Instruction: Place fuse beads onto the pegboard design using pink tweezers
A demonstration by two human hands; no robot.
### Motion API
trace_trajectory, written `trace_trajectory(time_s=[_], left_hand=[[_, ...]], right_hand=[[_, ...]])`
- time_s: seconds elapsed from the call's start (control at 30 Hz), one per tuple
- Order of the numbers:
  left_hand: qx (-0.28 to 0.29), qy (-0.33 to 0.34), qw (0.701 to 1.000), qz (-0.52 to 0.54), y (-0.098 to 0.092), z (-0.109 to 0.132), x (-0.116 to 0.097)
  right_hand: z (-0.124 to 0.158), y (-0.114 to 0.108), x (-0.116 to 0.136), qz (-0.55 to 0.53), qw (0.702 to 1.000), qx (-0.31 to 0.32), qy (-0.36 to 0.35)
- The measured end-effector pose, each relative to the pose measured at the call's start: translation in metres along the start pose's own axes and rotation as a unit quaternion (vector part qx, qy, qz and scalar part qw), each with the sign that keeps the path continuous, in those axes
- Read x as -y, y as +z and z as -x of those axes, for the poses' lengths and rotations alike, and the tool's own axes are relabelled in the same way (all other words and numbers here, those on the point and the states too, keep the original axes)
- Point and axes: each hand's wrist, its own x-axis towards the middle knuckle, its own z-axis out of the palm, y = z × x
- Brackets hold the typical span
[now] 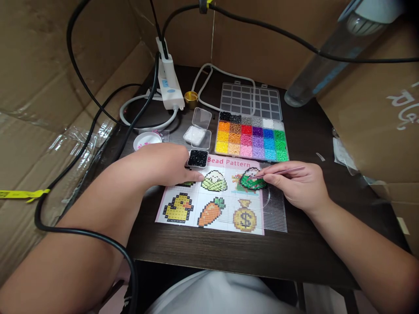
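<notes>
My right hand [299,185] holds thin pink tweezers [278,172] whose tip touches a green and black bead figure [253,181] on a clear pegboard [273,203]. The pegboard lies over the right side of a "Bead Pattern" sheet [212,205] showing a duck, a carrot, a money bag and a cabbage. My left hand [166,165] rests palm down on the sheet's upper left corner, its fingers closed beside a small open box of black beads [197,158].
A tray of sorted coloured beads [252,137] with its clear lid open stands behind the sheet. A small box of white beads [197,133], a pink-rimmed dish [147,139], a gold cap [191,98], a power strip [168,83] and cables lie at the back. Cardboard walls surround the dark table [229,253].
</notes>
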Motion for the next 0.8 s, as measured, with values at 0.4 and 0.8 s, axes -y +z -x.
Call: trace_trajectory(time_s=[0.4, 0.8], left_hand=[[0.004, -0.007, 1.0, 0.002, -0.0005, -0.0011, -0.0007], [0.003, -0.015, 1.0, 0.011, -0.0013, -0.0009, -0.0026]], right_hand=[[-0.0004, -0.0002, 0.0007, 0.0, 1.0, 0.001, -0.005], [-0.0008, -0.0045, -0.002, -0.006, 1.0, 0.002, -0.003]])
